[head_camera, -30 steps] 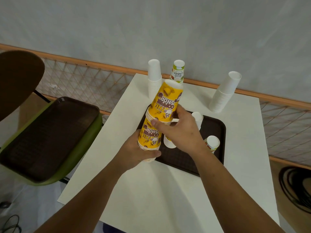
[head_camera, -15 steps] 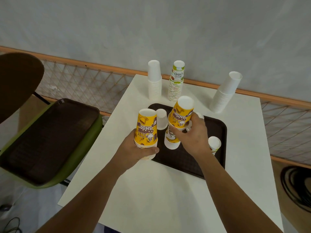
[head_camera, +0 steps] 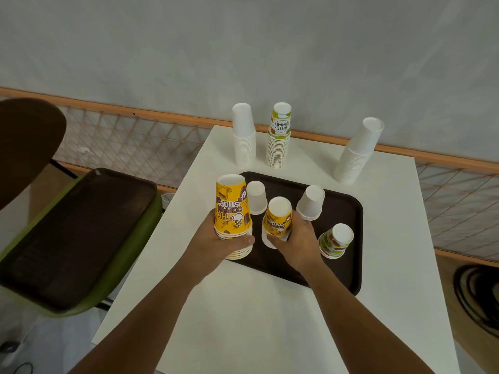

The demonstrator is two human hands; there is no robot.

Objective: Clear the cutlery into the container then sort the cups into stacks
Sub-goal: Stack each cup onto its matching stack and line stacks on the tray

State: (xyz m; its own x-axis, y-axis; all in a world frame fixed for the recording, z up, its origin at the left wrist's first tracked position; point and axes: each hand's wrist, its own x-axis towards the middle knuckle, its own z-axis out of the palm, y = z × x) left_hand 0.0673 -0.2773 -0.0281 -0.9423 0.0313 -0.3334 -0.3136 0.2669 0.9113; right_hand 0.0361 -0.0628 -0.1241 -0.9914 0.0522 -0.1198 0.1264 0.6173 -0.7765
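Observation:
My left hand grips a stack of upside-down yellow coffee-shop cups at the left edge of the dark brown tray. My right hand is closed around a single yellow cup, upside down on the tray over a white cup rim. Also on the tray stand a small white cup, a short white cup stack and a green-and-red patterned cup, all upside down. No cutlery is in view.
At the back of the white table stand a white cup stack, a patterned "Hello Summer" stack and a leaning white stack. A green chair holding a brown tray sits to the left. Black cables lie at right.
My right hand has brought the single yellow cup down onto the tray, away from the stack in my left hand. The left hand's stack has barely shifted.

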